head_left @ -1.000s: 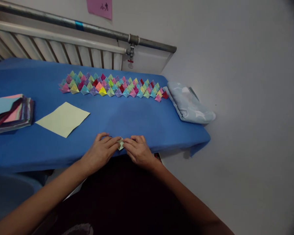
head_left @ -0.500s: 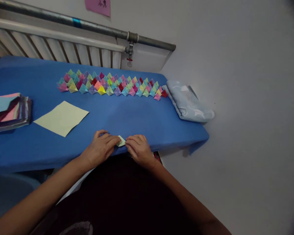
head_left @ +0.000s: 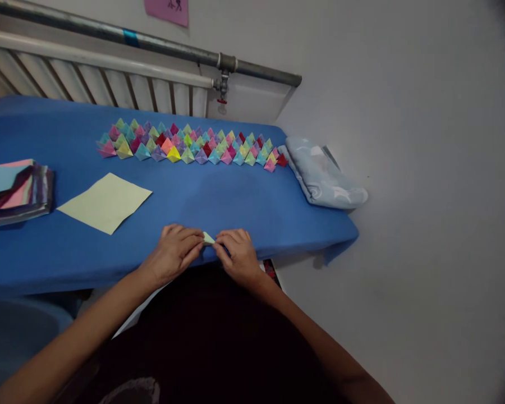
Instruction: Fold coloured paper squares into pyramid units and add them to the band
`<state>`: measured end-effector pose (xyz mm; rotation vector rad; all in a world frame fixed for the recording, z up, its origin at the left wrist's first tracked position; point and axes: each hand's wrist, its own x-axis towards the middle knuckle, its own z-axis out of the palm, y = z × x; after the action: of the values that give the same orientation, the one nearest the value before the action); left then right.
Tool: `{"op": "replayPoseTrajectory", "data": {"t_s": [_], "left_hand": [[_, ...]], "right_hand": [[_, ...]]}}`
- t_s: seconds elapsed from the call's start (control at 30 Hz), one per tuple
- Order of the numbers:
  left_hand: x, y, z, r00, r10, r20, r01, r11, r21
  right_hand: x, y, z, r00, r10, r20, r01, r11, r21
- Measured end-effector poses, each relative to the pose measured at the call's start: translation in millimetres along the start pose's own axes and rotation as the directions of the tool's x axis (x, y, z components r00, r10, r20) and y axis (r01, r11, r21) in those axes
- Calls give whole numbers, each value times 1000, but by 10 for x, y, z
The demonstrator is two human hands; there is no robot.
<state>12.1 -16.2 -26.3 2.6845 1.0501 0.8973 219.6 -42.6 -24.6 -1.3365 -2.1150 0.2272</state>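
Note:
Near the front edge of the blue-covered table, a small folded piece of pale yellow-green paper lies between my two hands. My left hand pinches its left end, thumb and fingers closed on it. The right end is pinched by my right hand. Only the middle of the folded paper shows; the fingers hide both ends. Flat to the left of my left hand lies a square sheet of pale yellow paper.
Rows of several colourful folded paper boats stand along the table's back. A stack of coloured paper sits at the left, a folded light-blue cloth at the right end. A radiator and pipe run behind.
The folded paper shows less of its face and now looks like a narrow triangle. My left thumb has shifted down off its top. Both hands stay in nearly the same place.

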Motion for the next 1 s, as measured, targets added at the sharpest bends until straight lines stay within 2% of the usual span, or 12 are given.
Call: {"op": "replayPoseTrajectory", "data": {"t_s": [0.3, 0.63, 0.87, 1.0], "left_hand": [[75, 70, 25, 972, -233, 21, 233, 972, -4], [196, 157, 32, 904, -420, 76, 418, 907, 48], [177, 161, 59, 898, -440, 15, 439, 897, 49], [116, 141, 85, 916, -400, -40, 402, 914, 60]], "right_hand": [[98, -76, 0, 988, 148, 32, -147, 989, -29], [166, -144, -46, 976, 200, 87, -193, 978, -85], [195, -172, -59, 969, 223, 104, -211, 970, -118], [216, -175, -60, 968, 225, 115, -208, 968, -142]]}}
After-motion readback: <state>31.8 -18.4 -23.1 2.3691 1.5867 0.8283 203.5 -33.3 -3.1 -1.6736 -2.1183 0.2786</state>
